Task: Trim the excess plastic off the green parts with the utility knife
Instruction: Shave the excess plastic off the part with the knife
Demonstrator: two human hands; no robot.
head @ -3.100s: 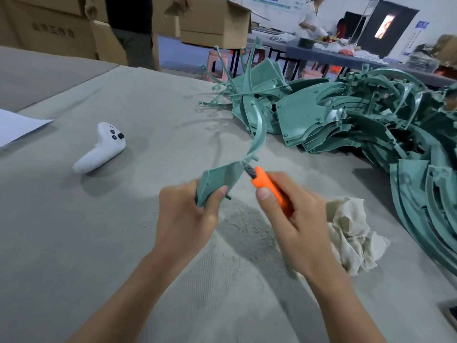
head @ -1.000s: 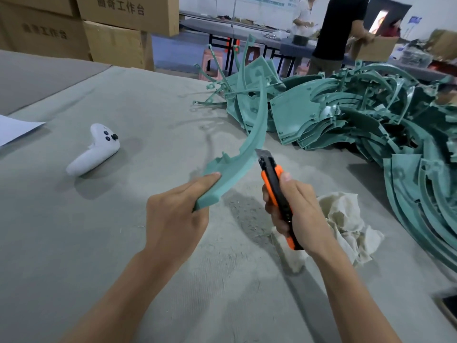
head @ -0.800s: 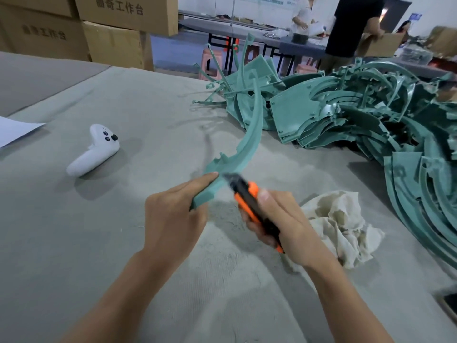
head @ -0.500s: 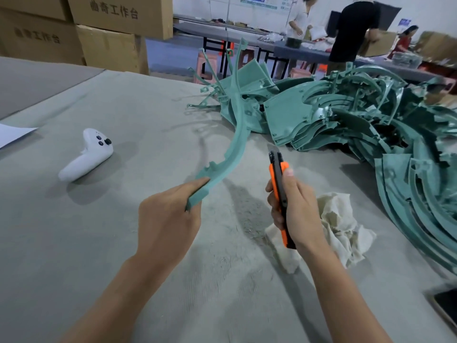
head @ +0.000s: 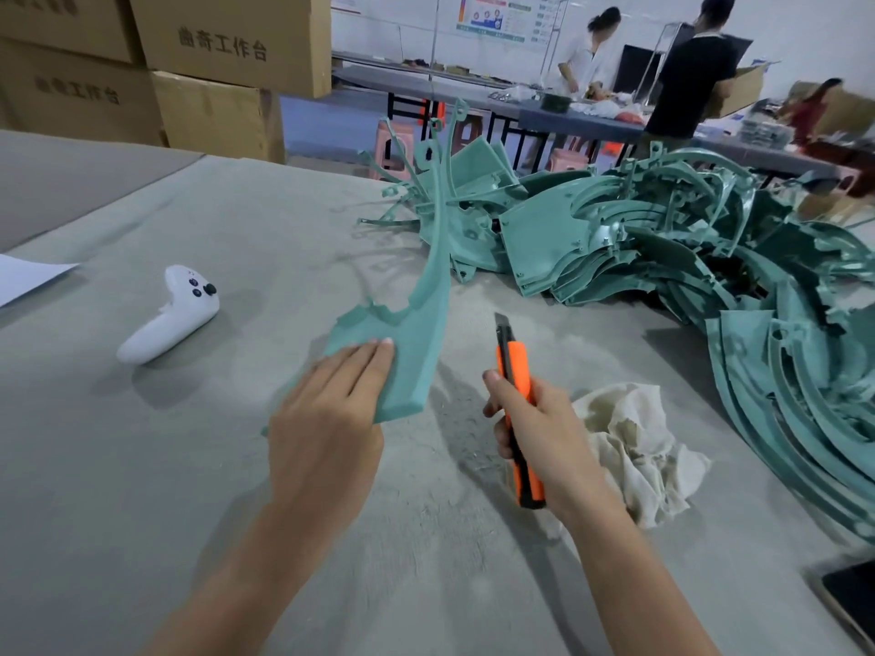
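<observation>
My left hand holds a long curved green plastic part by its wide lower end, fingers laid across its face. The part's thin arm rises up and away toward the pile. My right hand grips an orange and black utility knife upright, blade out and pointing away. The blade tip stands apart from the part, to its right. A big heap of green parts covers the table's right and far side.
A white game controller lies on the grey table to the left, with a sheet of paper beyond it. A crumpled cloth sits right of my right hand. Cardboard boxes stand behind; people work at a far table.
My left hand has turned the green part so its broad face shows and my fingers lie over it. The knife stays upright, off the part, after an earlier cutting stroke.
</observation>
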